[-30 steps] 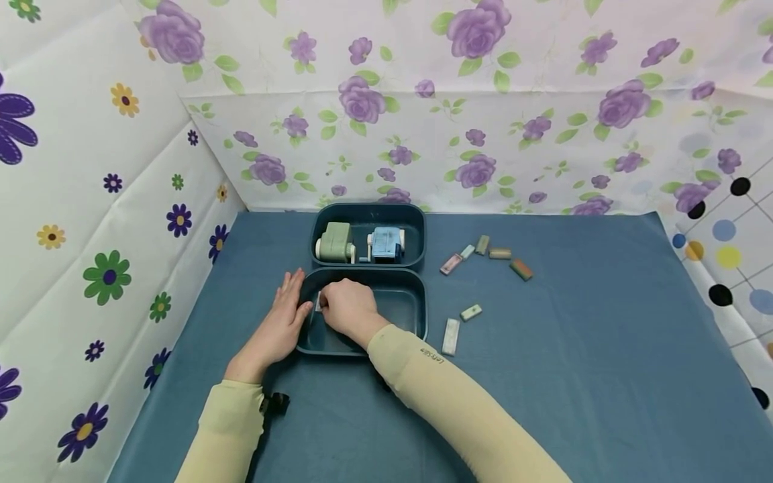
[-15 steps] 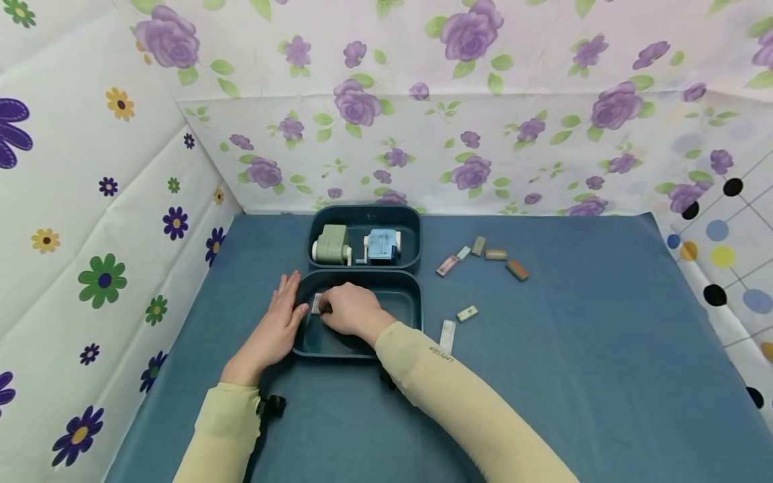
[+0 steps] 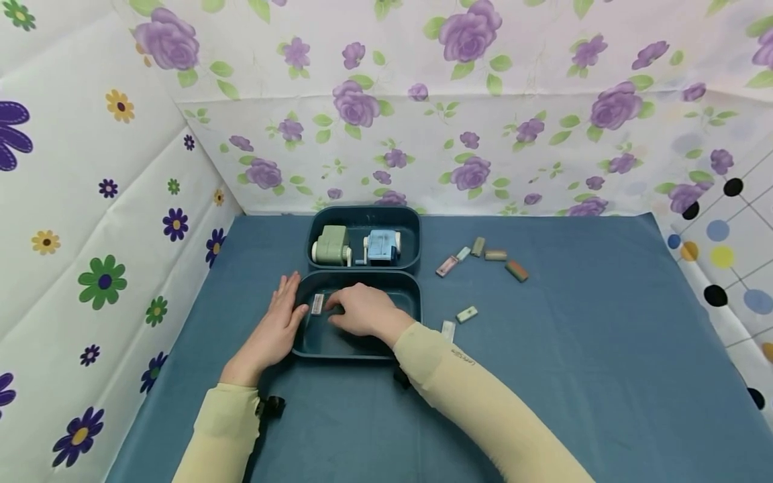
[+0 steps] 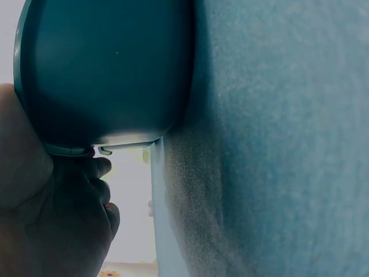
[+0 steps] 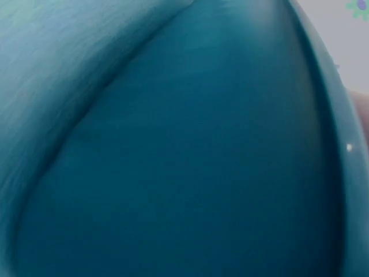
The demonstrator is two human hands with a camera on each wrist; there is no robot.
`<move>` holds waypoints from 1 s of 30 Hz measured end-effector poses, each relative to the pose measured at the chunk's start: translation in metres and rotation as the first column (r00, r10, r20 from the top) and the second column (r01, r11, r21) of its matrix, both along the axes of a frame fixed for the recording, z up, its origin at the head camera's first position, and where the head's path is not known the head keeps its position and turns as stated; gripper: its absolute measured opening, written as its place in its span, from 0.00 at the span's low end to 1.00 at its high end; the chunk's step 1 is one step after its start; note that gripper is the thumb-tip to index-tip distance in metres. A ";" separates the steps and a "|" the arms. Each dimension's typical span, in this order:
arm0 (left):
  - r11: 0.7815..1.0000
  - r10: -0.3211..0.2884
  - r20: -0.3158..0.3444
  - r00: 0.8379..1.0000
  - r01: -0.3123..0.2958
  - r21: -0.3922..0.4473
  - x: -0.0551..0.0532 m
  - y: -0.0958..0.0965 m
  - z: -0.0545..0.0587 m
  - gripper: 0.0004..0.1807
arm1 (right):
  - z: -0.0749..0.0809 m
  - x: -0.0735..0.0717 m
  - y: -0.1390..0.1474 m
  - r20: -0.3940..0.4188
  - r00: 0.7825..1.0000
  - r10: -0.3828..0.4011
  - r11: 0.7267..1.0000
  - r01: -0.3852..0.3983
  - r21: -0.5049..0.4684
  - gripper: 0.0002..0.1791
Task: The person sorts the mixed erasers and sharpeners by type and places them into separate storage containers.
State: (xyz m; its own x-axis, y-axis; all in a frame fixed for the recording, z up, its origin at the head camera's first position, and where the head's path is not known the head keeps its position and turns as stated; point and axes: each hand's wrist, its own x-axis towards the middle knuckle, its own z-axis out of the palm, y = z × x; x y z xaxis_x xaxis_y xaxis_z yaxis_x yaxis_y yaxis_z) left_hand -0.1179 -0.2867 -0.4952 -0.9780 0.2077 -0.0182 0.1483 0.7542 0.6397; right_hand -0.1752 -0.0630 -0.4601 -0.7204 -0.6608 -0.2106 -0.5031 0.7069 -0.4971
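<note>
My left hand (image 3: pixel 273 333) rests along the left side of the front dark teal tray (image 3: pixel 323 342), its fingers straight. The left wrist view shows the tray's outer wall (image 4: pixel 115 69) with the thumb and fingers at its rim. A small whitish eraser (image 3: pixel 317 304) with a printed face lies inside the tray at the left. Just to the right of it is my right hand (image 3: pixel 367 310), fingers loosely bent, thumb and forefinger apart, with nothing seen between them. In the right wrist view the tray wall (image 5: pixel 196 150) fills most of the picture and hides the fingers.
Behind stands a second teal tray (image 3: pixel 365 215) holding a green pencil sharpener (image 3: pixel 332 245) and a blue one (image 3: pixel 382 247). On the cloth to the right lie several erasers, among them a pink one (image 3: pixel 447 265), an orange-green one (image 3: pixel 517 270) and a pale one (image 3: pixel 467 314).
The right hand has let go of the eraser and drawn back to the right, leaving it flat in the front tray. My left hand has stayed at the rim.
</note>
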 end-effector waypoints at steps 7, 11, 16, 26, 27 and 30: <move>1.000 0.002 0.007 1.000 -0.002 -0.017 0.007 -0.002 -0.003 0.36 | 0.007 0.008 0.043 0.002 1.000 -0.003 0.992 0.003 -0.126 0.18; 1.000 0.001 -0.012 1.000 -0.001 -0.004 0.010 -0.001 -0.003 0.36 | 0.011 0.008 0.075 -0.033 0.999 -0.004 0.976 -0.003 -0.218 0.16; 1.000 -0.009 -0.023 1.000 0.009 0.006 0.009 -0.001 -0.002 0.36 | 0.014 0.004 0.116 -0.056 0.997 -0.050 0.957 0.032 -0.288 0.14; 1.000 -0.015 0.002 1.000 0.015 -0.013 0.005 -0.001 0.000 0.37 | 0.012 -0.004 0.188 -0.066 0.975 -0.210 0.933 0.180 -0.310 0.14; 1.000 -0.016 0.006 1.000 0.016 -0.014 0.004 -0.002 0.000 0.37 | 0.011 -0.005 0.195 -0.063 0.974 -0.219 0.933 0.191 -0.304 0.14; 1.000 -0.017 0.011 1.000 0.017 -0.019 0.002 -0.002 0.001 0.37 | 0.005 -0.006 0.212 -0.043 0.971 -0.237 0.940 0.218 -0.262 0.16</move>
